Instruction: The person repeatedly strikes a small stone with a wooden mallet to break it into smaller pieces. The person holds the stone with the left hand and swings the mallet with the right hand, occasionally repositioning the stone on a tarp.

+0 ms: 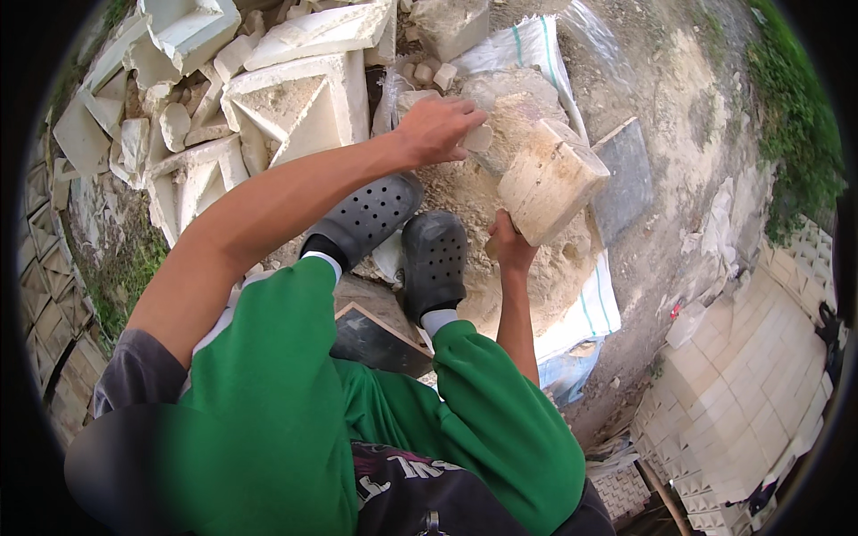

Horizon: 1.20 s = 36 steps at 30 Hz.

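Left hand (440, 130): fingers narrowed on pale chunk (479, 138), jutting right. Right hand (512, 242): fingers curled, gripping tan block (547, 183) at near end.

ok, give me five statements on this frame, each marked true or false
1. The left hand holds a small, pale, stone-like chunk. True.
2. The right hand is empty. False: it holds a large, tan, squarish block.
3. A flat, dark-grey, rectangular slab lies left of that block. False: right of it.
4. Both feet wear dark-grey perforated clogs. True.
5. The trousers are red. False: green cloth trousers.
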Motion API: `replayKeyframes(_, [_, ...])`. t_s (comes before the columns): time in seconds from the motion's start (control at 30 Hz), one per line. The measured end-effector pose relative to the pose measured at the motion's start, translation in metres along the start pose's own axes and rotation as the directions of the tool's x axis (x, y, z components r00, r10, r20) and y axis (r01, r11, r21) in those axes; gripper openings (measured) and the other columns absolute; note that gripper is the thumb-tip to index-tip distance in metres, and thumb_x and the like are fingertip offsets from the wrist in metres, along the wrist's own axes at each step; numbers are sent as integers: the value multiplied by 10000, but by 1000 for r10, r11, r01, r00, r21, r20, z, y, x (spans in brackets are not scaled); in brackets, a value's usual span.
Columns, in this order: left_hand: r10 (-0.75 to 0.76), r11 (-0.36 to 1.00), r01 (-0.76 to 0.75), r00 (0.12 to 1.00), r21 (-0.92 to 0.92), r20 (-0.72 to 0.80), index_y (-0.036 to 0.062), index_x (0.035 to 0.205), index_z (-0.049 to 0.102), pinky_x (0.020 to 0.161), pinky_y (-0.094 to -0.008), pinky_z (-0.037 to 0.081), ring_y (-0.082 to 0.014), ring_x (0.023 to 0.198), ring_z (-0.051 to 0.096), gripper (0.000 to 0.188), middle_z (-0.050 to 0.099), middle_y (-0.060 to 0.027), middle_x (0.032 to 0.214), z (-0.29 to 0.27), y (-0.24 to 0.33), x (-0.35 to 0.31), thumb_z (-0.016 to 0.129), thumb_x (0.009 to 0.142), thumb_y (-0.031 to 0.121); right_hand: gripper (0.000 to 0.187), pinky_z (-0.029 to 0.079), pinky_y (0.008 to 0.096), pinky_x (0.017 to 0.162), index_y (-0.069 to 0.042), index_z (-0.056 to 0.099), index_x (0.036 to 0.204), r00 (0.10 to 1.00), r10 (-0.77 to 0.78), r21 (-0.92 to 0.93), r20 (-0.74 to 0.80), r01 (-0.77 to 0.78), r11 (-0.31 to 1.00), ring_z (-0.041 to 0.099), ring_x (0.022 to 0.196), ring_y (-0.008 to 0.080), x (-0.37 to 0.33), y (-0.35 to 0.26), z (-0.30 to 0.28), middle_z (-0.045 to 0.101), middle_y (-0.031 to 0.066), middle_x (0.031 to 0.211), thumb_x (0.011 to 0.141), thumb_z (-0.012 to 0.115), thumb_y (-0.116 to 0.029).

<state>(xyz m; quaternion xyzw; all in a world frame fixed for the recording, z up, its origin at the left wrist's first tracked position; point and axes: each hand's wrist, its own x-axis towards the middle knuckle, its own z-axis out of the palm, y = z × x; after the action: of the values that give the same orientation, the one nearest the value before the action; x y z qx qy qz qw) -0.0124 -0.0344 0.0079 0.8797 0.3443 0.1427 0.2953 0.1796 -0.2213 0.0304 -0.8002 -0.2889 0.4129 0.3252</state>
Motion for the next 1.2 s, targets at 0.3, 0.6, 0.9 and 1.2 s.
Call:
replayKeyframes(0.3, [7, 1000, -7, 1000, 30, 2, 115, 1201, 615, 836, -442, 509, -278, 1036, 675, 566, 659, -78, 1051, 1, -3, -2, 874, 723, 275, 319, 526, 356, 547, 60, 672, 1060, 985, 169, -75, -33, -171, 982, 653, 547, 176, -14, -27, -5, 689, 102, 711, 822, 722, -147])
replayKeyframes(0.6, [-10, 999, 10, 1000, 52, 1, 97, 1158, 625, 867, -431, 521, -309, 989, 667, 537, 660, -86, 1028, -1, -3, 8, 848, 715, 303, 381, 552, 356, 756, 57, 689, 1114, 971, 209, -307, -116, -235, 922, 723, 809, 220, -25, -31, -18, 759, 178, 939, 823, 762, -178])
replayKeyframes(0.9, [58, 997, -44, 972, 66, -227, 103, 1173, 644, 896, -415, 531, -310, 1007, 683, 508, 688, -74, 1071, -4, -4, 54, 832, 746, 306, 343, 558, 367, 760, 39, 699, 1091, 957, -214, -96, -193, 199, 975, 736, 819, 246, -20, -1, -20, 764, 130, 925, 848, 783, -188])
replayKeyframes(1.2, [-53, 995, 74, 956, 61, -288, 131, 1210, 645, 917, -419, 521, -294, 1040, 680, 506, 702, -81, 1100, -4, -19, 53, 801, 783, 352, 356, 564, 410, 706, 43, 704, 1086, 993, 102, -212, -51, -111, 971, 757, 778, 306, -13, 12, -13, 753, 213, 867, 822, 766, -188])
